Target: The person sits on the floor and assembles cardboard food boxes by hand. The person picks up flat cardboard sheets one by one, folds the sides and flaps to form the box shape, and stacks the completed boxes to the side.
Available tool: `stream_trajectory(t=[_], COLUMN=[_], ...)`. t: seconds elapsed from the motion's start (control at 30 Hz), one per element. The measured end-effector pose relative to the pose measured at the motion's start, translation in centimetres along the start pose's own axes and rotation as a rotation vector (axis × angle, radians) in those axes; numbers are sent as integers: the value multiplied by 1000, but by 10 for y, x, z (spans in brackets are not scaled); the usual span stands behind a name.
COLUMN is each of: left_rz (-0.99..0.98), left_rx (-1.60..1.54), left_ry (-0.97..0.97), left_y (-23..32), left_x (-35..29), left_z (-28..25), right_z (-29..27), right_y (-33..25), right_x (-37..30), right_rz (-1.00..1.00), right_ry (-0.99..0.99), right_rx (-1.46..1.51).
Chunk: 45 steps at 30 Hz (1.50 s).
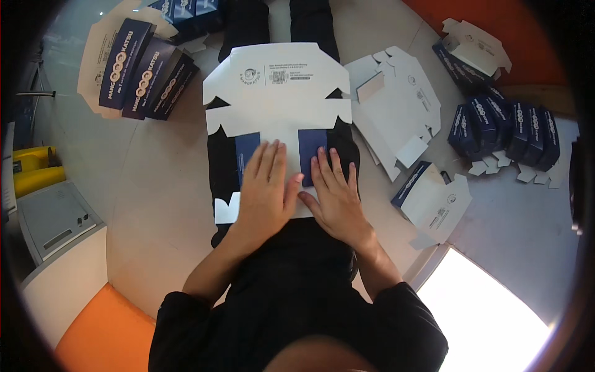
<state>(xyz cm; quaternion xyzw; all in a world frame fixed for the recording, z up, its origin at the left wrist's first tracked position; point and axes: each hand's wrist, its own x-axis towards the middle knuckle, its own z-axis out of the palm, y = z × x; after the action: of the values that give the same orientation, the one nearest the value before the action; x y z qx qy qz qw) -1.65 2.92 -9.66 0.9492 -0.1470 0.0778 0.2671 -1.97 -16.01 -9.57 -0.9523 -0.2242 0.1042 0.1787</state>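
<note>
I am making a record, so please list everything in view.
Unfolded carton: one, white with navy panels, on lap
Other flat cartons: at least two, white, floor, right
Part-folded cartons: many, navy and white, upper left, top, right
Yellow objects: count unclear, yellow, far left
Device: one, grey, left
Orange surfaces: two, orange, lower left, upper right
Bright panel: one, white, lower right
Legs: two, black-trousered, top
Sleeves: two, black, bottom
Left hand, right hand: two, bare, on unfolded carton
</note>
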Motion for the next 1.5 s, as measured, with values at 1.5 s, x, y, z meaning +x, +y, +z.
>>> stream_trajectory(t=[1.5], left_rz=[-232], left_rx=[-1720], left_ry=[540], left_y=[37], left_x=[85], left_z=[-83], right_z=[-99], right_y=[-12], right_x=[81], right_rz=[-607], right_ry=[819], right_rx=[207])
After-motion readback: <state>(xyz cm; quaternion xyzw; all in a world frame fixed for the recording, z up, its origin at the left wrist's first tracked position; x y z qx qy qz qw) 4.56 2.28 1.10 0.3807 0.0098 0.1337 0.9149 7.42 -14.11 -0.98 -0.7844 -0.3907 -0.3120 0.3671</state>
